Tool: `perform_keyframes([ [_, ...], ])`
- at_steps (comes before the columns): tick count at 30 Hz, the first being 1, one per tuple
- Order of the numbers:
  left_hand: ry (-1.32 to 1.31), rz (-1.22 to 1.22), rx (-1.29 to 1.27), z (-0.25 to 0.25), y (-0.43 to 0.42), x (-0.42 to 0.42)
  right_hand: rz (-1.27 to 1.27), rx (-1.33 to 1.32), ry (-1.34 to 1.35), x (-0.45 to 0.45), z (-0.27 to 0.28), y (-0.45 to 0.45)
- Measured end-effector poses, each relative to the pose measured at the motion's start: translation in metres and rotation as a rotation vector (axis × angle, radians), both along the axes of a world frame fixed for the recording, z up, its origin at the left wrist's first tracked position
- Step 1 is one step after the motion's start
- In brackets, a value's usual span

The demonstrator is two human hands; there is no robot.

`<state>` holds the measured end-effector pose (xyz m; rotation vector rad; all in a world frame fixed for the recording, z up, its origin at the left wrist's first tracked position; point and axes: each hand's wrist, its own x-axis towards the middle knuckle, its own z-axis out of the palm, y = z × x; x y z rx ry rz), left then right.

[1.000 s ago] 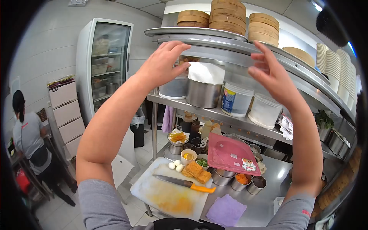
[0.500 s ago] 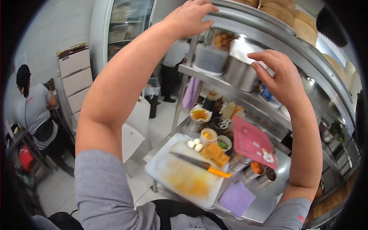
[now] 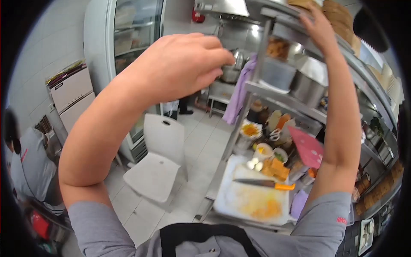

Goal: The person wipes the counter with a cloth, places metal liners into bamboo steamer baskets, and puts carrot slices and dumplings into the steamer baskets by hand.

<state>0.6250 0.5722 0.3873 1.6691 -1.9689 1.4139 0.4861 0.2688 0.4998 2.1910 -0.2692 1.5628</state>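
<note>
My left hand (image 3: 182,64) is raised in mid-air left of the shelving, its fingers loosely curled and the thumb apart. Nothing shows in it. My right hand (image 3: 319,32) reaches up to the top shelf's edge (image 3: 274,9), beside stacked bamboo steamers (image 3: 340,19), with fingers apart and nothing visible in them. Below, a white cutting board (image 3: 229,195) with orange stains lies on the counter. An orange-handled knife (image 3: 261,183) rests across it, near pieces of orange-brown food (image 3: 275,169) and several white eggs or balls (image 3: 254,164).
A white chair (image 3: 156,175) stands on the tiled floor left of the counter. Purple cloth (image 3: 239,92) hangs from the shelf post. A steel pot (image 3: 308,88) and a plastic tub (image 3: 276,75) occupy the middle shelf. Another person (image 3: 32,167) is at far left.
The view has turned left. My left hand has come away from the top shelf's edge and lowered; my right hand has risen to that edge.
</note>
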Motion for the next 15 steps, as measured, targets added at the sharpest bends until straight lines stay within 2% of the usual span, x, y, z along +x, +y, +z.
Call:
perform_keyframes([
  [3,0.098,0.031,0.103,-0.016,0.045,0.036,-0.221,0.147,0.079,0.038,0.009,0.015],
  [5,0.181,0.05,0.146,-0.014,0.069,0.061,-0.336,0.215,0.122,0.053,0.015,0.025],
  [6,0.226,0.064,0.087,-0.018,0.077,0.075,-0.373,0.23,0.138,0.059,0.019,0.026],
  [7,0.209,0.122,0.152,-0.012,0.083,0.09,-0.437,0.251,0.15,0.063,0.022,0.036],
  [8,0.21,0.153,0.19,-0.007,0.087,0.102,-0.38,0.08,0.193,0.072,0.056,-0.025],
  [9,0.211,0.184,0.228,-0.002,0.091,0.114,-0.472,0.083,0.179,0.076,0.053,-0.016],
  [10,0.322,0.145,0.336,0.001,0.093,0.122,-0.563,0.084,0.158,0.077,0.045,-0.002],
  [12,0.431,0.115,0.444,-0.011,0.079,0.146,-0.568,0.072,0.089,0.091,0.033,0.014],
  [14,0.511,0.136,0.148,-0.06,0.038,0.19,-0.571,0.071,0.0,0.103,0.023,0.005],
  [15,0.45,0.138,0.196,-0.078,0.023,0.212,-0.502,0.003,-0.147,0.108,0.018,-0.005],
])
